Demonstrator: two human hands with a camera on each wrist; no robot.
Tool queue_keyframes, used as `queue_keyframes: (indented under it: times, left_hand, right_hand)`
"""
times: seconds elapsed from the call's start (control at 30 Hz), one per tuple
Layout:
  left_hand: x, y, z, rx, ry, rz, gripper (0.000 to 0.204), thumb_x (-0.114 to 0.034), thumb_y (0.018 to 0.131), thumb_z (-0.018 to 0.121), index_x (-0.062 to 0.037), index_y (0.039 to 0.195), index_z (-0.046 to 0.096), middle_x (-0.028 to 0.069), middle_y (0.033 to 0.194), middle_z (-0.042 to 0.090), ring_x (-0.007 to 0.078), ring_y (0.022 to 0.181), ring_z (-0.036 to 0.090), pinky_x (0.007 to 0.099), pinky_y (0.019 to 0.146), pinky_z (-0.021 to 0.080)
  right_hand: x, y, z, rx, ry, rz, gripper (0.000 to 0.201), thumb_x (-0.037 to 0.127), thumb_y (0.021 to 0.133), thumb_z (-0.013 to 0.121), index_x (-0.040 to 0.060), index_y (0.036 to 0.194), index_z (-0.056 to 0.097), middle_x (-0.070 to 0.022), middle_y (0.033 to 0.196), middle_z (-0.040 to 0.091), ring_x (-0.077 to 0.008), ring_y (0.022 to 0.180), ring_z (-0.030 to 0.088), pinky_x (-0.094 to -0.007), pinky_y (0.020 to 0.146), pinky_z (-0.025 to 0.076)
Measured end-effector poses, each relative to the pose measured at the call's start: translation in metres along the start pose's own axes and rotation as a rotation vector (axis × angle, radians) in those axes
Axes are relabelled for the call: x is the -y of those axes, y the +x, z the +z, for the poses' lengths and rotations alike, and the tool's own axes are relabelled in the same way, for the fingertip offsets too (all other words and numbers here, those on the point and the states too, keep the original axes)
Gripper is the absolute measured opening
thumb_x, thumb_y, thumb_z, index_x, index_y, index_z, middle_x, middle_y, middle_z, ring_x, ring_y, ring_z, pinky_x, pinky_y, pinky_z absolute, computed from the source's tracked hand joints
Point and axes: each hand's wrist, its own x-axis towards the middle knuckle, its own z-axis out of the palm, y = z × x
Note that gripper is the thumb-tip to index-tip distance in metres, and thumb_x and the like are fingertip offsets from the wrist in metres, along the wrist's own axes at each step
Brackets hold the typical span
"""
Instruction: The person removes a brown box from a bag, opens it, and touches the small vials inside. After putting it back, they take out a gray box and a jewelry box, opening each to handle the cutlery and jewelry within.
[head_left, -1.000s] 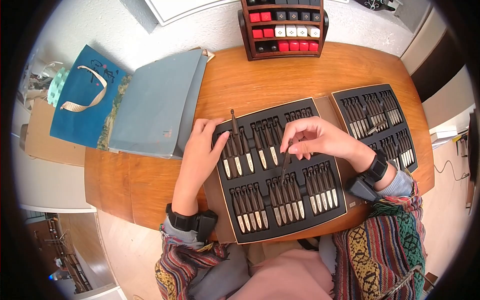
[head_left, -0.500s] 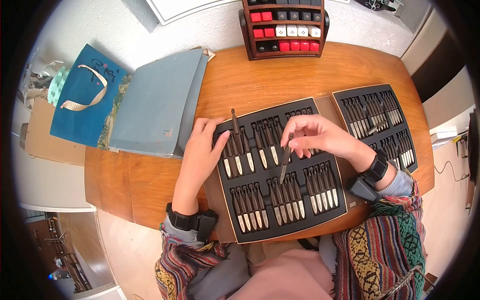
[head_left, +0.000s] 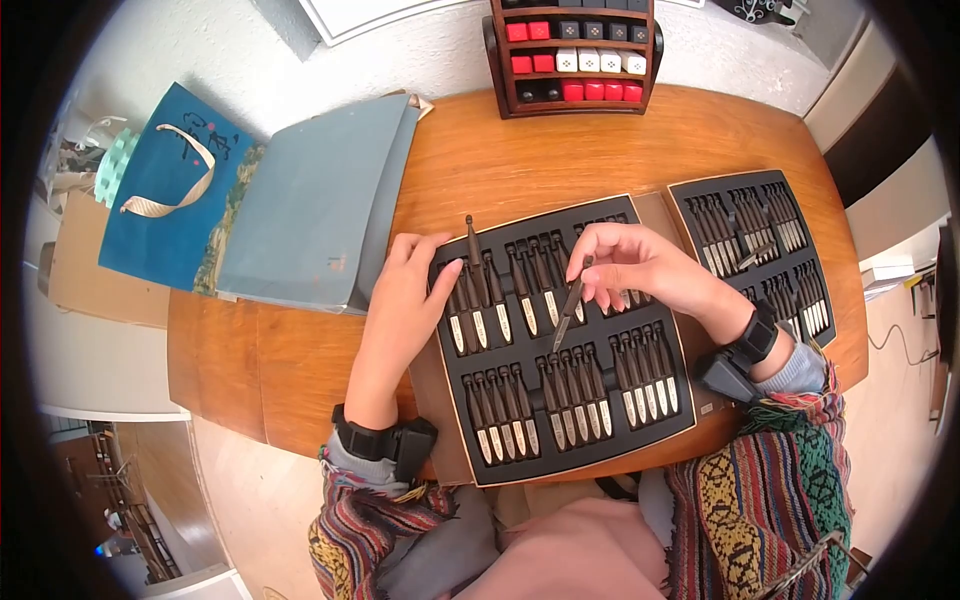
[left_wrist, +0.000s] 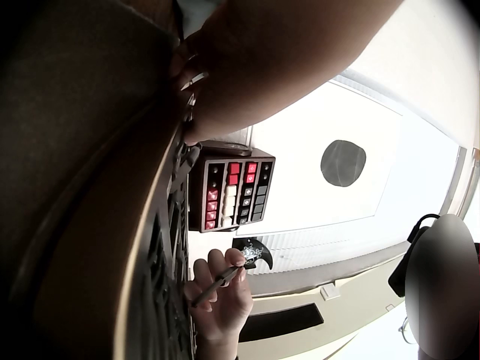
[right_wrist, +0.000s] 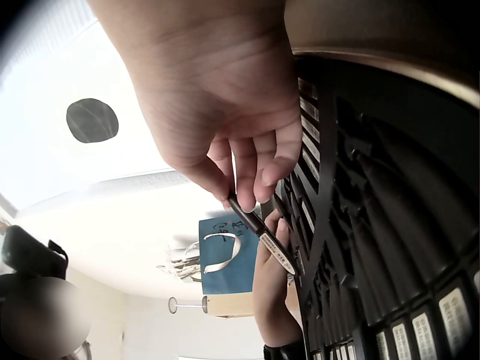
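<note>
In the head view my right hand pinches a slim dark piece between thumb and fingertips, its tip slanting down left over the black tray. The right wrist view shows a pale label on this piece below my right hand. My left hand rests at the tray's upper left, fingers extended along the edge. Beside it one dark piece sticks up past the rim. Similar pieces with pale lower ends lie in rows in the compartments.
A second tray of such pieces stands at the right, one piece lying crosswise on it. A wooden rack with red, white and black blocks is at the back. Blue bag and grey-blue folder-like item lie at the left.
The piece in my right hand has turned, and its lower tip has shifted slightly left and up. My left hand stays at the tray's upper left.
</note>
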Motion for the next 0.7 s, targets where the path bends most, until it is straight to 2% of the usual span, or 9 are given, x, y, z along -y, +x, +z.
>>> queue_keyframes:
  times: [0.27, 0.37, 0.47, 0.57, 0.7]
  left_hand:
    - [0.0001, 0.0002, 0.0002, 0.002, -0.009, -0.004, 0.031, -0.019, 0.096, 0.058, -0.0043, 0.124, 0.058, 0.0107, 0.105, 0.053, 0.0228, 0.083, 0.055, 0.0306, 0.077, 0.046]
    - [-0.0044, 0.0011, -0.0027, 0.043, -0.039, -0.063, 0.033, -0.022, 0.095, 0.059, -0.0031, 0.123, 0.058, 0.016, 0.111, 0.054, 0.0358, 0.1, 0.058, 0.0401, 0.086, 0.048]
    - [-0.0047, 0.0011, -0.0028, 0.04, -0.04, -0.061, 0.033, -0.022, 0.095, 0.059, -0.0028, 0.122, 0.058, 0.016, 0.111, 0.055, 0.0358, 0.1, 0.058, 0.0397, 0.086, 0.048]
    - [0.0006, 0.0008, -0.0001, 0.013, -0.016, -0.013, 0.032, -0.019, 0.096, 0.058, -0.004, 0.124, 0.058, 0.0103, 0.105, 0.052, 0.0219, 0.082, 0.054, 0.0303, 0.077, 0.046]
    - [0.0011, 0.0007, 0.0006, 0.009, -0.008, -0.01, 0.032, -0.019, 0.096, 0.059, -0.0039, 0.124, 0.058, 0.0102, 0.105, 0.052, 0.0219, 0.081, 0.054, 0.0303, 0.076, 0.046]
  right_hand:
    - [0.0004, 0.0002, 0.0, -0.008, -0.007, 0.002, 0.014, 0.014, 0.096, 0.059, 0.0058, 0.106, 0.062, -0.0005, 0.087, 0.066, -0.0052, 0.069, 0.058, -0.0196, 0.059, 0.045]
    - [0.0002, 0.0003, 0.0001, -0.01, -0.005, -0.002, 0.014, 0.014, 0.096, 0.059, 0.0058, 0.106, 0.062, -0.0002, 0.086, 0.066, -0.005, 0.069, 0.058, -0.0195, 0.059, 0.045]
    - [-0.0003, 0.0002, 0.0001, -0.009, -0.006, -0.001, 0.013, 0.014, 0.096, 0.059, 0.0058, 0.106, 0.062, -0.0001, 0.086, 0.066, -0.005, 0.069, 0.059, -0.0194, 0.058, 0.045]
    - [-0.0006, 0.0003, -0.0001, -0.006, -0.015, 0.001, 0.013, 0.014, 0.096, 0.059, 0.006, 0.106, 0.062, 0.0001, 0.086, 0.066, -0.005, 0.069, 0.059, -0.0193, 0.058, 0.045]
    - [-0.0017, 0.0011, -0.0007, -0.008, -0.036, 0.014, 0.013, 0.014, 0.096, 0.058, 0.0065, 0.106, 0.062, 0.0005, 0.086, 0.066, -0.0047, 0.069, 0.058, -0.0193, 0.058, 0.045]
